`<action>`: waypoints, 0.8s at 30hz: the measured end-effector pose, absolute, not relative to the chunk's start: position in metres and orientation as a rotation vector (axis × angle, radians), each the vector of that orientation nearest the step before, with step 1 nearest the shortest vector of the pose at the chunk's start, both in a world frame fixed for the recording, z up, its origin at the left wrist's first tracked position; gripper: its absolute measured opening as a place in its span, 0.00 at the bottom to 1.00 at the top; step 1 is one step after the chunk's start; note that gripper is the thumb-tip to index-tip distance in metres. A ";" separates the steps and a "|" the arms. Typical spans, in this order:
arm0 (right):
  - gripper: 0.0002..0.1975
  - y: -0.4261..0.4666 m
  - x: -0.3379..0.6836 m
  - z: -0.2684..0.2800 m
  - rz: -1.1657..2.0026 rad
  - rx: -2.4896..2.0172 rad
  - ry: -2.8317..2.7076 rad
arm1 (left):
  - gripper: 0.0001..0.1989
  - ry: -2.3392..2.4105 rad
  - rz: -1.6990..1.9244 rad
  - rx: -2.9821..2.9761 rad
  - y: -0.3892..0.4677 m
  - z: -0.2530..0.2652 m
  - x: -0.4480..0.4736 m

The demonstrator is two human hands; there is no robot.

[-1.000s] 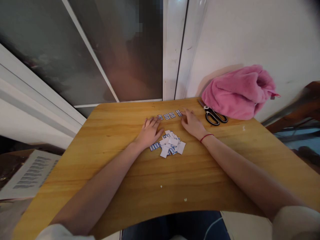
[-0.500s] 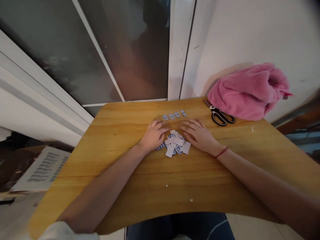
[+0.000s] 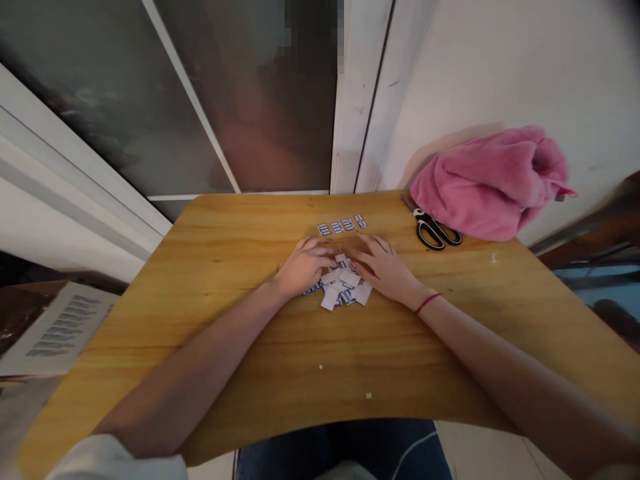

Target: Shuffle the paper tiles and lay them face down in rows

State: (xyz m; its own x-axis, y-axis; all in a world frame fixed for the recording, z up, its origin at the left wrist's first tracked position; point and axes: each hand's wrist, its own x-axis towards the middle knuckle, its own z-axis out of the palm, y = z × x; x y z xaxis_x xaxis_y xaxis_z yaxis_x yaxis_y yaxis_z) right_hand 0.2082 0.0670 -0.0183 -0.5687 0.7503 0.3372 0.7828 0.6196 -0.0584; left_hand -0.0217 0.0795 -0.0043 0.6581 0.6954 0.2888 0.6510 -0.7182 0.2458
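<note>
A loose pile of small paper pieces (image 3: 342, 280), some white side up and some with blue print, lies on the wooden table (image 3: 240, 260). My left hand (image 3: 305, 267) rests at the pile's left edge, its fingers stretched out over it. On the opposite side my right hand (image 3: 385, 268), with a red string at the wrist, has spread fingers reaching to the pile's upper right. Neither hand visibly grips a piece. Beyond the fingertips, several blue-printed paper pieces (image 3: 336, 227) form a short row.
Black-handled scissors (image 3: 431, 232) lie partly beneath a pink plush cloth (image 3: 487, 183) at the back right, against the wall. A glass-paned door (image 3: 250, 100) stands behind the table. On the left, below table height, is a printed box (image 3: 63, 327). Small white scraps dot the table.
The right hand has moved in closer to the pile, its fingers now over the pile's edge. The whole view has shifted slightly. The row of pieces looks the same.
</note>
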 end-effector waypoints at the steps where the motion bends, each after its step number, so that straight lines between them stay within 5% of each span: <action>1: 0.20 0.067 0.209 -0.018 -0.133 -1.211 -2.537 | 0.22 1.120 0.538 2.771 0.079 -0.004 -0.021; 6: 0.20 0.066 0.213 -0.017 -0.125 -1.294 -2.488 | 0.14 1.045 0.420 2.916 0.076 -0.005 -0.019; 24: 0.18 0.061 0.216 -0.011 -0.083 -1.158 -2.511 | 0.22 1.075 0.500 2.805 0.083 -0.022 -0.020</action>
State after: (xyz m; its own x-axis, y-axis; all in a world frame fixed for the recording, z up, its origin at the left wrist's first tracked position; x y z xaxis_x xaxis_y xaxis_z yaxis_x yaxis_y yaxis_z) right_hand 0.2163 0.0608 -0.0107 -0.5923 0.7223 0.3572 0.7443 0.6602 -0.1008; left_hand -0.0198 0.0833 -0.0221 0.6975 0.6648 0.2676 0.6331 -0.7466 0.2046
